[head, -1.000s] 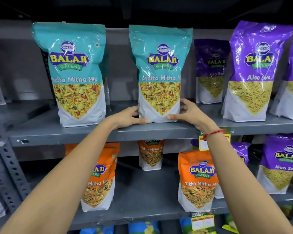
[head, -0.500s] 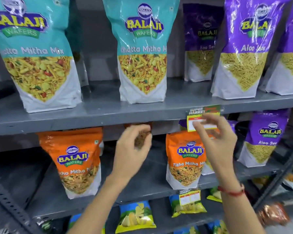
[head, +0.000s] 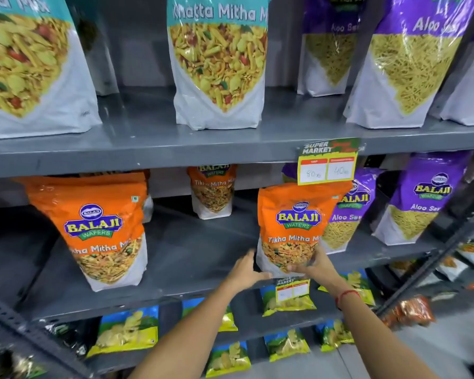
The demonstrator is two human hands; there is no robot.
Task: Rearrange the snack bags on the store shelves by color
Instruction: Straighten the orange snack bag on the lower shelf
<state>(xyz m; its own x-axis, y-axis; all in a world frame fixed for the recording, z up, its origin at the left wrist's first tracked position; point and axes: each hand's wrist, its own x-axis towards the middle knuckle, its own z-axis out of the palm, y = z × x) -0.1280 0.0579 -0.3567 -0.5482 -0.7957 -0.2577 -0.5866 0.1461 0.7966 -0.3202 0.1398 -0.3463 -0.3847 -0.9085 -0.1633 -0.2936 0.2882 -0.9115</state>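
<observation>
the orange tikha mitha mix bag (head: 296, 228) stands upright at the front of the middle shelf (head: 197, 258), long axis vertical, sealed top up under the yellow price tag (head: 326, 165) and printed face turned out toward the camera. its white base sits at the shelf's front lip.

both hands are at the bottom of this bag. the left hand (head: 244, 270) comes in from the lower left with the forearm rising diagonally, palm turned toward the bag's left bottom corner, fingers spread and touching or just shy of the white base; which one, i cannot tell. the right hand (head: 314, 265) reaches up from the lower right, a red thread bracelet (head: 345, 296) on the wrist, fingers curled over the lower right front of the bag and pressing on it. so the right hand grips the bag, the left is loosely opened beside it.

a purple aloo sev bag (head: 345, 214) stands just behind and to the right of the orange one, partly hidden by it. another orange tikha mitha mix bag (head: 99, 231) stands well apart at the left of the same shelf, and a third (head: 212, 191) sits at the back between them. teal khatta mitha mix bags (head: 219, 64) stand on the shelf above.
</observation>
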